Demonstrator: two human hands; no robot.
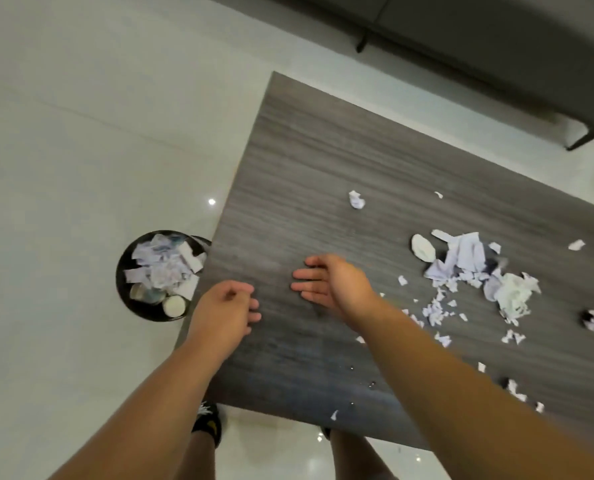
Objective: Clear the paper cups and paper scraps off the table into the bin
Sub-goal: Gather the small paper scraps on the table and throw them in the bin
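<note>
A black round bin (126,261) stands on the floor by the table's left edge, holding paper scraps and a paper cup (174,305). My left hand (224,311) hovers over the table's left edge with fingers loosely curled, holding nothing visible. My right hand (326,284) is beside it over the dark wooden table (306,161), fingers straight and pointing left, empty. A pile of torn paper scraps (472,268) with crumpled pieces lies to the right. A crumpled ball (356,199) sits apart, farther back. Small scraps (437,310) trail toward the front edge.
A grey sofa (496,46) on black legs stands beyond the table's far side. Glossy pale floor tiles (81,150) surround the bin. My feet (208,424) show under the table's near corner.
</note>
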